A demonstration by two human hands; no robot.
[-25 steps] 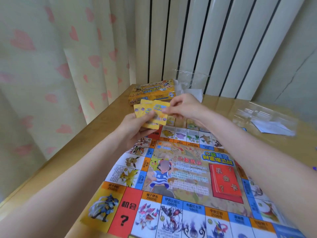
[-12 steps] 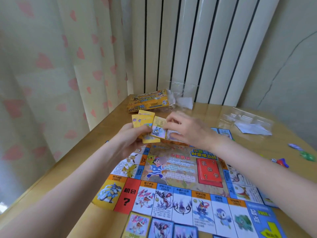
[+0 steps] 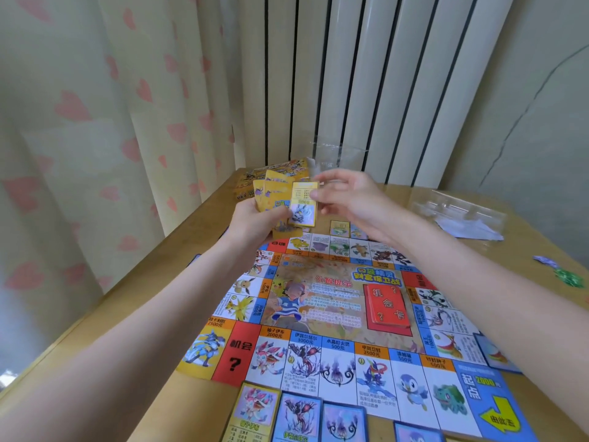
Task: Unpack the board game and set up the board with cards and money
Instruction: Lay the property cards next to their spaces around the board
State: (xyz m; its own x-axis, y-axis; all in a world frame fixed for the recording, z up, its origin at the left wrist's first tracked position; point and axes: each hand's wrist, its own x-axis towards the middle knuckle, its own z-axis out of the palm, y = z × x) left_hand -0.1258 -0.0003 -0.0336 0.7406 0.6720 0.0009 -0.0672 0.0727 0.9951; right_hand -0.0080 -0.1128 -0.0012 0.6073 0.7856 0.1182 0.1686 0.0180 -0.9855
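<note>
Head view: left hand (image 3: 255, 218) grips a fan of yellow cards (image 3: 274, 189), its fingers curled round them; right hand (image 3: 347, 199) pinches 1 yellow property card (image 3: 304, 202) at the fan's front. Below the fingers, the game board (image 3: 334, 314) lies flat on the bench (image 3: 153, 314).

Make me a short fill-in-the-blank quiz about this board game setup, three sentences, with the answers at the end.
1. The left hand holds a fan of ____ cards.
2. The right hand pinches a single card by its ____ edge.
3. The red card stack lies on the ____ of the game board.

Missing words: yellow; right; middle
</note>
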